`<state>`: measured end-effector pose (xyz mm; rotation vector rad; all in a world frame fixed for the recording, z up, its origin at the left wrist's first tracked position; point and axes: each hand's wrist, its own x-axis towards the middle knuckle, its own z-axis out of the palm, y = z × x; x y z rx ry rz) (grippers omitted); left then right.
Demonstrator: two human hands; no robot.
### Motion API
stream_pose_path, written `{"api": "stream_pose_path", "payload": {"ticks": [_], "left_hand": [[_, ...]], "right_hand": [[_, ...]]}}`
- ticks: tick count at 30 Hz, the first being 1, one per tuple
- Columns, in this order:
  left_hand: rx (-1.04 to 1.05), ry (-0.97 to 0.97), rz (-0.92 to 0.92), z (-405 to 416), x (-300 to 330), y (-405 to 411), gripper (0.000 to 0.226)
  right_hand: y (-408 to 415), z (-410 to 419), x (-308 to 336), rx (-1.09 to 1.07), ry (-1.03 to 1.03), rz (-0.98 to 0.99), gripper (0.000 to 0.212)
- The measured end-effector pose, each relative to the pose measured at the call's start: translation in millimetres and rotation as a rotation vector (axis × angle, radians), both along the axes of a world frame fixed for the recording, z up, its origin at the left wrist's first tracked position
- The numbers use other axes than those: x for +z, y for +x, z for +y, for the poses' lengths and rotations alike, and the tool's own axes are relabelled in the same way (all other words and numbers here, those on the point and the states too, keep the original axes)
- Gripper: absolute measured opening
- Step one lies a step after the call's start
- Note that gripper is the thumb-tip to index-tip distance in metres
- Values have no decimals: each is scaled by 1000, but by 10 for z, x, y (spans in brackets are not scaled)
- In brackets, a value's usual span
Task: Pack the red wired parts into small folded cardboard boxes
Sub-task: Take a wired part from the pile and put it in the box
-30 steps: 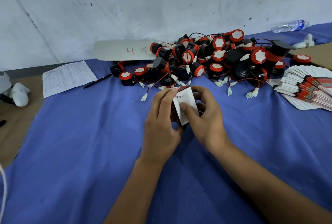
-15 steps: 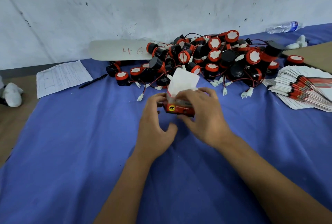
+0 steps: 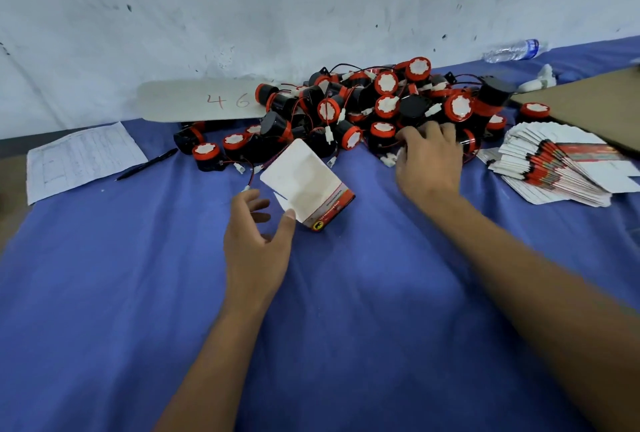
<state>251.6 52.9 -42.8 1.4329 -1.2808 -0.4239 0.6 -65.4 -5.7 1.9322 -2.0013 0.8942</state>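
Left hand (image 3: 256, 241) sits nearest, mid-table on the blue cloth (image 3: 104, 293). Thumb tip touches the near-left corner of the box (image 3: 308, 185); the other fingers are loosely apart just left of it, not clearly wrapped round it. So it steadies rather than grips, as far as the view shows.

Box stands on the cloth just right of the left hand, tilted, white flap up and leaning toward the far left, red printed band on its near-right side. Whether its mouth is open cannot be told from this angle.

Right hand (image 3: 429, 158) is farther out and to the right, palm down on the near edge of the pile (image 3: 363, 109) of red wired parts. Fingers are spread and slightly bent over the parts; whether they have closed on one is hidden by the back of the hand.

Key relation: the pile lies far-right of the box, and the right hand is already on it while the left is at the box. Judged next: the right hand brings a part near-left to the box, which the left hand steadies. Trailing wires could snag neighbours.

Flat box stack (image 3: 554, 172) lies right of the pile. Paper (image 3: 83, 158) and pen (image 3: 147, 165) at far left, bottle (image 3: 512, 50) far right by the wall.
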Motion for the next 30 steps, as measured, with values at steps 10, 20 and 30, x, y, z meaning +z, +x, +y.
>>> {"api": "stream_pose_path", "payload": {"ticks": [10, 20, 30], "left_hand": [[-273, 74, -4, -75, 18, -114, 96], [-283, 69, 13, -601, 121, -274, 101], [27, -21, 34, -159, 73, 113, 78]], "right_hand": [[-381, -531, 115, -46, 368, 240, 74], [171, 77, 15, 286, 266, 155, 58], [561, 547, 216, 508, -123, -85, 61]]}}
